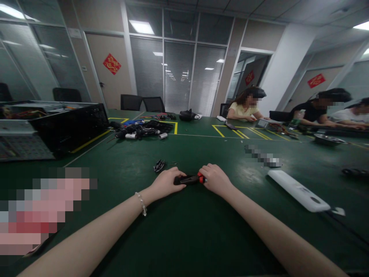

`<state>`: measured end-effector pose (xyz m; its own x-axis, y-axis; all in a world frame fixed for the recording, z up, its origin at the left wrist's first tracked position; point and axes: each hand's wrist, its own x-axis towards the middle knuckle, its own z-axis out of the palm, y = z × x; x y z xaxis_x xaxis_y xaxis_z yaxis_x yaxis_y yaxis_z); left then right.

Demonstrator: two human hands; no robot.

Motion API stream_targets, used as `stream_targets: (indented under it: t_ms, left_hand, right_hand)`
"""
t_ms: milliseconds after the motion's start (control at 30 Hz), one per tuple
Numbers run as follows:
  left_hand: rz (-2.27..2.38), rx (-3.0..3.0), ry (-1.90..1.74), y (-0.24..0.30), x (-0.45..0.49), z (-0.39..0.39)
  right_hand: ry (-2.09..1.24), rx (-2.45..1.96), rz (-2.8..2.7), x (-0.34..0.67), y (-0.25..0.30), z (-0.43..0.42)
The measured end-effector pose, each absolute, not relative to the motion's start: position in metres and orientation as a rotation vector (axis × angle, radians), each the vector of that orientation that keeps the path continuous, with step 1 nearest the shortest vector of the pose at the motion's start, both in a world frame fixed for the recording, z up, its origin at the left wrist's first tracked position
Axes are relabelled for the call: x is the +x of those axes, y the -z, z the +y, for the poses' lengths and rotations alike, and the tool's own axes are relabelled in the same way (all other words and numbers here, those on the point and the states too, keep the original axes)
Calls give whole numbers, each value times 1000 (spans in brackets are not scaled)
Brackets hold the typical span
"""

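Both my hands rest on the green table (184, 238) and together hold a small black tool with a red end (190, 179). My left hand (165, 184) is closed round its black left part. My right hand (215, 179) is closed round the red right end. A bead bracelet (142, 203) sits on my left wrist. A small black ribbed part (159, 166) lies just beyond my left hand.
An open black computer case (52, 129) stands at the far left. A pile of screwdrivers and tools (141, 130) lies behind it. A white power strip (298, 190) lies to the right. Other people sit working at the far right of the table (317, 111).
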<state>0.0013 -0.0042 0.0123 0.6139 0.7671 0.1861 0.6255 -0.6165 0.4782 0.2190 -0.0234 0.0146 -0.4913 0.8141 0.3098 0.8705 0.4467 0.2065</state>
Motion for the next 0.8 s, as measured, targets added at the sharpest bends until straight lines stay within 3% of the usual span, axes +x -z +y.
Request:
stream_targets:
  t_ms: [800]
  left_hand:
    - [1102, 2483, -562, -9, 1, -3]
  right_hand:
    - [469, -1544, -2531, 217, -16, -24]
